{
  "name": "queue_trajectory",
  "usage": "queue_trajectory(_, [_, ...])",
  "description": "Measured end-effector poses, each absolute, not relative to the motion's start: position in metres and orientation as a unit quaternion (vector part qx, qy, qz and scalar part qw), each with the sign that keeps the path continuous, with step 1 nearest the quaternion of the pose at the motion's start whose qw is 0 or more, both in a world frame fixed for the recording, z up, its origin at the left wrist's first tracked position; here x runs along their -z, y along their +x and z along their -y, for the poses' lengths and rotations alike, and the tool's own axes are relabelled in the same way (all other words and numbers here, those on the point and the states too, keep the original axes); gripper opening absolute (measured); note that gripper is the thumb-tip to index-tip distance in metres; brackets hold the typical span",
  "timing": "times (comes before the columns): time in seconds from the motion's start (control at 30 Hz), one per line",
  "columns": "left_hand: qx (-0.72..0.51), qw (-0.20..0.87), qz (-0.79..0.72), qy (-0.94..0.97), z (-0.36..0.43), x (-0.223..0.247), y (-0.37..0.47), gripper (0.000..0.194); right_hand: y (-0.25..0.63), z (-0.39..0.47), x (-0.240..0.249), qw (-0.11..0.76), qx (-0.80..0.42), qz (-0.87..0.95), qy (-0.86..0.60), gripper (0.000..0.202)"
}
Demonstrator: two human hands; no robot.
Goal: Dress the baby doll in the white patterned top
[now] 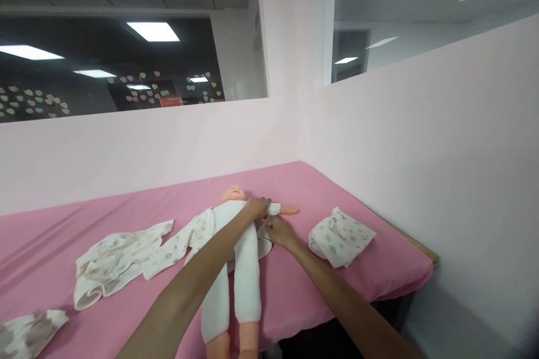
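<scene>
Fingers of the left hand (257,207) bend over the white sleeve of a doll (234,193), near the outstretched arm; the overlap hides whether they grip it or merely rest there. Fingers of the right hand (281,231), just below, are drawn together with little opening and appear closed on an edge of the patterned garment (202,227). This garment lies partly beneath the doll and spreads out to its left side. The doll lies face up on a pink-covered worktop (290,297), head toward the wall (168,146), legs toward the person, in close-fitting white clothing (247,275). By judgement, the garment is light, limp and thin, liable to bunch or fold under itself; it is best taken at a cuff or front edge, with the cloth pinched close to the doll's arm. The doll is probably firmer and modest in weight, its bare ends smooth and perhaps a little slippery; the clothed forearm or wrist offers a steadier hold than the small hand, and the joints merit gentle handling. Farther out lie a bunched patterned cloth (339,238) on the right, a spread patterned top (122,258) on the left, and another crumpled cloth (31,334) at the lower left.
</scene>
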State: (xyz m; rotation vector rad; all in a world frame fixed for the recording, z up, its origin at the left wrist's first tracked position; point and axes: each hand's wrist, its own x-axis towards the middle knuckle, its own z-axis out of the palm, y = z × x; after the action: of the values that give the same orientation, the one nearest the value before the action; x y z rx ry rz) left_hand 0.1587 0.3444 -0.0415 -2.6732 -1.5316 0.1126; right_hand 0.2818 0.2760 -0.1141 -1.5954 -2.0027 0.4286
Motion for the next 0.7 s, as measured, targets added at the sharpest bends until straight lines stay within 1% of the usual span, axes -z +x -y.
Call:
queue_trajectory(0.07, [-0.024, 0.022, 0.495, -0.868, -0.342, 0.031, 0.152, 0.046, 0.288, -0.283, 0.118, 0.27, -0.142, 0.742, -0.598, 0.034])
queue_trajectory(0.2, [0.011, 0.013, 0.48, -0.877, -0.331, 0.007, 0.126, 0.03, 0.299, -0.296, 0.117, 0.246, -0.125, 0.727, -0.629, 0.031])
queue_trajectory(0.3, [0.053, -0.011, 0.464, -0.884, -0.322, -0.005, 0.112, 0.026, 0.292, -0.304, 0.11, 0.252, -0.153, 0.724, -0.624, 0.04])
queue_trajectory(0.43, [0.086, -0.049, 0.444, -0.891, -0.312, -0.006, 0.11, 0.022, 0.262, -0.311, 0.107, 0.282, -0.172, 0.727, -0.602, 0.054])
queue_trajectory(0.47, [0.092, -0.058, 0.441, -0.891, -0.31, -0.005, 0.112, 0.023, 0.253, -0.313, 0.107, 0.294, -0.186, 0.717, -0.604, 0.052])
queue_trajectory(0.5, [0.095, -0.065, 0.44, -0.89, -0.309, -0.003, 0.113, 0.024, 0.245, -0.314, 0.107, 0.307, -0.204, 0.704, -0.607, 0.046])
queue_trajectory(0.6, [0.09, -0.062, 0.446, -0.889, -0.309, 0.004, 0.115, 0.029, 0.232, -0.317, 0.104, 0.348, -0.255, 0.663, -0.612, 0.02])
queue_trajectory(0.63, [0.086, -0.055, 0.449, -0.888, -0.31, 0.006, 0.115, 0.03, 0.233, -0.318, 0.101, 0.362, -0.266, 0.653, -0.61, 0.016])
queue_trajectory(0.7, [0.073, -0.034, 0.462, -0.883, -0.313, 0.009, 0.113, 0.033, 0.248, -0.322, 0.091, 0.396, -0.285, 0.63, -0.604, 0.018])
